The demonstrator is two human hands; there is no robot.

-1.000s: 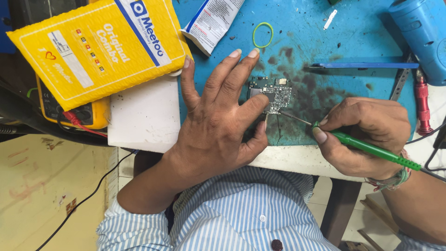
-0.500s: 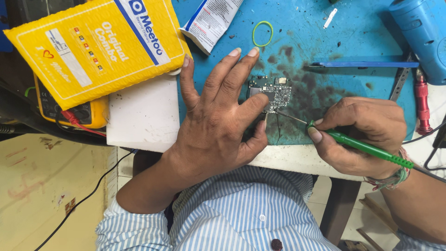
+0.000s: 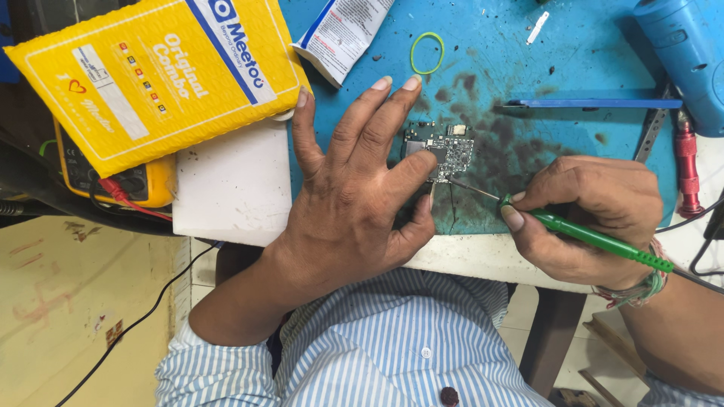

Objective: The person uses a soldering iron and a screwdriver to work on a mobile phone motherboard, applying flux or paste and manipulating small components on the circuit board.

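From the head camera, looking straight down, the small circuit board (image 3: 445,154) sits just above the middle of the frame on the stained blue mat (image 3: 528,45). The left hand (image 3: 354,196) lies flat over its left edge, fingers spread and pointing toward the top of the frame, the thumb and forefinger pinning the board down rather than wrapping around it. The right hand (image 3: 588,215) comes in from the right, closed in a pen grip on the green-handled soldering iron (image 3: 596,237); the tool's long axis runs from lower right up to the left, and its thin metal tip touches the board's lower right corner. So the board lies left of the right hand and slightly above it, while the left hand is the nearer, already on it. In the upper left of the frame a yellow padded envelope (image 3: 151,75) with a blue stripe lies tilted over a yellow multimeter (image 3: 143,185) and a white block (image 3: 230,185). A white sachet (image 3: 343,30) lies at top centre, a green rubber band (image 3: 427,53) just right of it.
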